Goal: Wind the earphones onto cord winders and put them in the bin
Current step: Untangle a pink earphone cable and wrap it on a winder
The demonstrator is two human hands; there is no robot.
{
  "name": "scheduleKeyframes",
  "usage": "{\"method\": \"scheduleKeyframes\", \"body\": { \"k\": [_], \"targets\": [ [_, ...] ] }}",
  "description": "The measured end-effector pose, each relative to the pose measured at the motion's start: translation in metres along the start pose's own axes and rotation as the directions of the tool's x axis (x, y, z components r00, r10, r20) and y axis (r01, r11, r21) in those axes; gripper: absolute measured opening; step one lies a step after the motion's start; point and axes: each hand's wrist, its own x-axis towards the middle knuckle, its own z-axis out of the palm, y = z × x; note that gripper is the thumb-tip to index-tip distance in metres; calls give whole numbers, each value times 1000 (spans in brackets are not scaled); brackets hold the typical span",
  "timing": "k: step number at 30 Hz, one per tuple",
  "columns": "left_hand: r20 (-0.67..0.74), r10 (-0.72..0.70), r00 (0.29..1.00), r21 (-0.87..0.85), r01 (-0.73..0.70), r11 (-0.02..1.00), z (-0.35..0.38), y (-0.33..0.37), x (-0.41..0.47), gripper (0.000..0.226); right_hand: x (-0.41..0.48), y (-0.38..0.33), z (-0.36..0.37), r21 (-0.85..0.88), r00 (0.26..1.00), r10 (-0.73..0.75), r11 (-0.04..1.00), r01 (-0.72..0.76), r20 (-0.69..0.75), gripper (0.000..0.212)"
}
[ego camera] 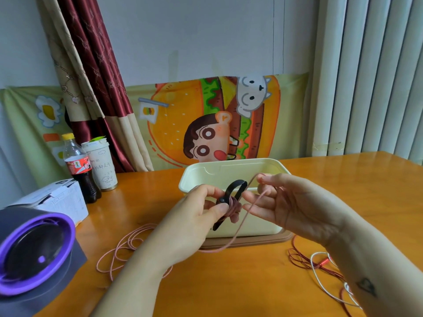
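Note:
My left hand [196, 211] pinches a black cord winder [231, 193] in front of the cream bin [231, 170]. Several turns of pink earphone cord [233, 208] sit around the winder's middle. My right hand [281, 202] holds the same pink cord between thumb and fingers, just right of the winder. The cord runs down to the table and trails left in loose loops [123, 250]. A red earphone cord [302, 259] and a white earphone cord [320, 277] lie tangled on the table at the right, partly hidden by my right forearm.
The bin stands on a brown lid [263, 241] on the orange wooden table [229, 282]. At the left are a purple-rimmed device [34, 250], a white box [61, 200], a cola bottle [80, 168] and a paper cup [101, 163]. A curtain and cartoon cloth hang behind.

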Motion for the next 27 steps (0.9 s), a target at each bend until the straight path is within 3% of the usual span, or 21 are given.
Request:
{"method": "scheduleKeyframes", "body": {
  "k": [3,5,7,10,12,15,18,21,24,27],
  "targets": [
    [44,31,999,-21,-30,999,-2,2,0,13,2,-2,-4,71,1000,6,997,-7,18,46],
    [66,40,997,-24,-39,999,-4,0,-1,13,2,-2,-5,47,999,21,999,-23,30,30],
    [91,38,995,13,-40,999,-6,-3,-1,15,2,-3,-6,-193,998,-37,981,25,-58,13],
    [118,33,992,56,-40,998,-7,-7,-1,16,2,-3,-5,-577,967,-210,811,91,-143,21],
    [149,47,988,21,-51,998,-7,-6,-2,15,1,-2,-2,-625,952,-258,774,104,-162,22],
    [216,145,966,-204,-101,974,-8,0,-4,25,4,6,-2,-698,938,-300,709,97,-174,23],
    [185,177,967,-475,-70,877,-7,5,-5,37,8,21,0,-838,945,-303,542,62,-126,26],
    [167,145,975,-699,14,715,-2,9,-4,39,10,38,10,-904,966,-254,422,73,-41,34],
    [121,86,989,-793,44,608,-1,8,0,33,12,47,12,-965,974,-222,245,94,39,35],
    [79,9,997,-852,63,519,0,3,5,34,11,47,11,-990,980,-187,113,88,65,20]
  ]
}}
